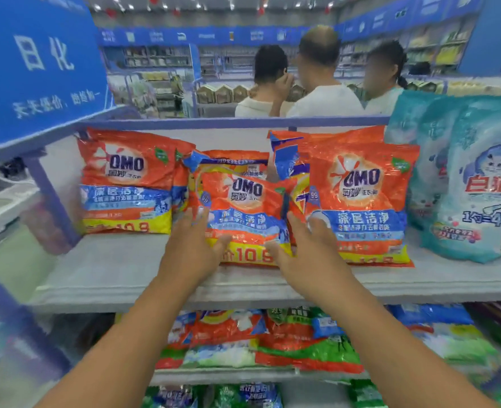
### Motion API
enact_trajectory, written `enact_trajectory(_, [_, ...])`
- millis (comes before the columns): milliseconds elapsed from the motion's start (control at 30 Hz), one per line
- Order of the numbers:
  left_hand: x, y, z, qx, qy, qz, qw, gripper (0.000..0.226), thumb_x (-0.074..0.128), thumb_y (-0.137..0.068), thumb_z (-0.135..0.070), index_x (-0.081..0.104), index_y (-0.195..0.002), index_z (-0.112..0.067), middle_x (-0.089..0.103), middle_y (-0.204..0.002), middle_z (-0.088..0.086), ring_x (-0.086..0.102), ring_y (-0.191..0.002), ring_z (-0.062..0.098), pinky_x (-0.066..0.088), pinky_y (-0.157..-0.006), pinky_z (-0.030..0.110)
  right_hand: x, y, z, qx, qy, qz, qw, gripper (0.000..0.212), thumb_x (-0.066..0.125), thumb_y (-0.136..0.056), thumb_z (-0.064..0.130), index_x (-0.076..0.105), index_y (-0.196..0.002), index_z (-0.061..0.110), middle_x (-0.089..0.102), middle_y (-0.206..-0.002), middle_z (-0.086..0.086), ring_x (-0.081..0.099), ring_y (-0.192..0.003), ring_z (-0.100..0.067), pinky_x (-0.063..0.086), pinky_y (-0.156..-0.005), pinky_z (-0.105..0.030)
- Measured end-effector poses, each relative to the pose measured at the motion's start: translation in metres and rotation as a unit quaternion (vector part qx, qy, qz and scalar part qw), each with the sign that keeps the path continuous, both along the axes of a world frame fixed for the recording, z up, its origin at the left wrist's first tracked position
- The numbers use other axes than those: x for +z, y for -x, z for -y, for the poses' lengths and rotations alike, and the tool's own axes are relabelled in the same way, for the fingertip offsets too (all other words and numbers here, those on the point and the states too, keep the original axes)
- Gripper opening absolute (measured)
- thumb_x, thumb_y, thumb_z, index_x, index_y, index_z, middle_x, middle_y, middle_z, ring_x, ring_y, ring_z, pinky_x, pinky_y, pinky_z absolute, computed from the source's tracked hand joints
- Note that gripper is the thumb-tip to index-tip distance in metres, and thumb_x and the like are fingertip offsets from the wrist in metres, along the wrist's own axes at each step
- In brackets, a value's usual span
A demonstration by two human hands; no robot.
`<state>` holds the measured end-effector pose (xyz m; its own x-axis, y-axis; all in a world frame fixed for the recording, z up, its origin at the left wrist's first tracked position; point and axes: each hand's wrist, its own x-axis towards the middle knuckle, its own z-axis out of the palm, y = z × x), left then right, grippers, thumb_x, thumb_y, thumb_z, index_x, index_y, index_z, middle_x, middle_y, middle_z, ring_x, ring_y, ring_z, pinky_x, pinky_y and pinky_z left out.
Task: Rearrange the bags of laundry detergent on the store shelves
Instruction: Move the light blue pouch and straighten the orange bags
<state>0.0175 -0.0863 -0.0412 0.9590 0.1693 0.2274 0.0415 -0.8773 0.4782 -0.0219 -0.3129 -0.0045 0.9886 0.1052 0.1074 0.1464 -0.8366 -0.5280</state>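
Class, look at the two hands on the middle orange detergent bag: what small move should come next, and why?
Probably push the middle orange bag back and stand it straighter. Both the left hand and right hand already flank its lower edges, and it sits ahead of the left orange bag and right orange bag.

OMO bags (245, 213): glossy crinkled plastic film. Shelf (119, 275): matt, smooth, pale painted surface. Teal bag (467, 195): glossy plastic.

Orange detergent bags (245, 213) with blue bands and yellow strips beside a teal-and-white bag (467, 201).
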Motion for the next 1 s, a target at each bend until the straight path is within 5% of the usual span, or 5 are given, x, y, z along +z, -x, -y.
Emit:
enact_trajectory(100, [-0.004,-0.017,-0.023,-0.042,0.139,0.007,0.989,0.068,0.059,-0.081,-0.068,0.054,-0.135,-0.027,0.061,-0.132,-0.005,0.055,-0.128,0.019,0.047,-0.106,0.040,0.003,-0.011,-0.025,-0.058,-0.037,0.116,0.991,0.058,0.051,-0.099,0.051,0.043,-0.148,0.020,0.041,-0.136,-0.005,0.043,-0.131,-0.026,0.040,-0.100,-0.036])
enact_trajectory(200, [0.000,-0.032,-0.027,-0.045,0.218,-0.014,0.975,0.046,0.070,-0.084,-0.057,0.060,-0.118,-0.028,0.064,-0.108,-0.014,0.064,-0.106,0.016,0.051,-0.091,0.033,-0.003,-0.033,-0.039,-0.059,-0.109,0.046,0.991,0.056,0.053,-0.098,0.053,0.046,-0.145,0.022,0.048,-0.141,-0.001,0.048,-0.132,-0.023,0.042,-0.105,-0.038])
enact_trajectory(600, [0.008,-0.046,-0.032,-0.026,0.436,-0.121,0.892,0.049,0.086,-0.077,-0.041,0.065,-0.119,-0.028,0.079,-0.106,-0.005,0.078,-0.087,0.016,0.064,-0.080,0.039,-0.012,-0.127,-0.053,-0.103,-0.514,-0.107,0.845,0.030,0.061,-0.098,0.044,0.062,-0.125,0.031,0.078,-0.108,0.003,0.077,-0.090,-0.020,0.063,-0.081,-0.046])
enact_trajectory(833, [0.014,-0.014,-0.078,-0.019,0.479,-0.016,0.878,0.054,0.087,-0.076,-0.016,0.060,-0.121,-0.028,0.078,-0.106,-0.004,0.076,-0.081,0.005,0.055,-0.055,0.019,0.017,-0.143,-0.087,-0.016,-0.644,-0.081,0.760,0.015,0.062,-0.100,0.022,0.068,-0.114,0.021,0.080,-0.094,-0.003,0.078,-0.079,-0.021,0.065,-0.069,-0.041])
enact_trajectory(1000, [0.028,-0.005,-0.147,-0.001,0.511,0.064,0.857,0.058,0.087,-0.070,-0.018,0.063,-0.123,-0.022,0.079,-0.110,-0.001,0.076,-0.097,0.018,0.061,-0.072,0.026,0.032,-0.147,-0.160,0.053,-0.663,-0.093,0.741,0.013,0.062,-0.099,0.013,0.066,-0.107,0.023,0.079,-0.092,-0.002,0.077,-0.080,-0.022,0.064,-0.071,-0.042])
